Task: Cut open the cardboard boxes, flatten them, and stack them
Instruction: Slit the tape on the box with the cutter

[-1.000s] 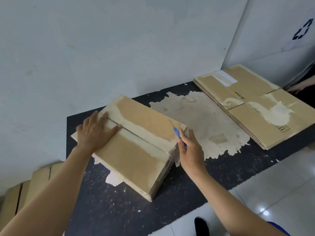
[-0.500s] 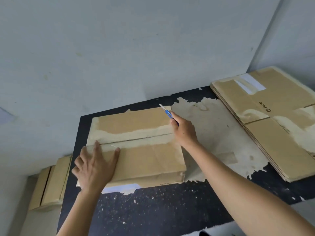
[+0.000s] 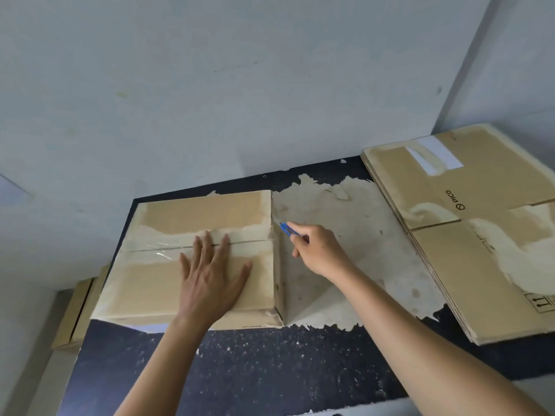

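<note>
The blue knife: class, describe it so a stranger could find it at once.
Start at the black table. At the right edge of the taped box on it, the right hand grips the knife. It is the only blue thing.

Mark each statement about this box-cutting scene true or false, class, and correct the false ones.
1. The left hand lies flat on top of the box. True.
2. The right hand holds red scissors. False: it grips a blue cutter.
3. A stack of flattened cardboard lies at the right end of the table. True.
4. The cutter's tip is at the box's left end. False: it is at the box's right end.
5. The box is already flattened. False: its side wall stands upright.
</note>
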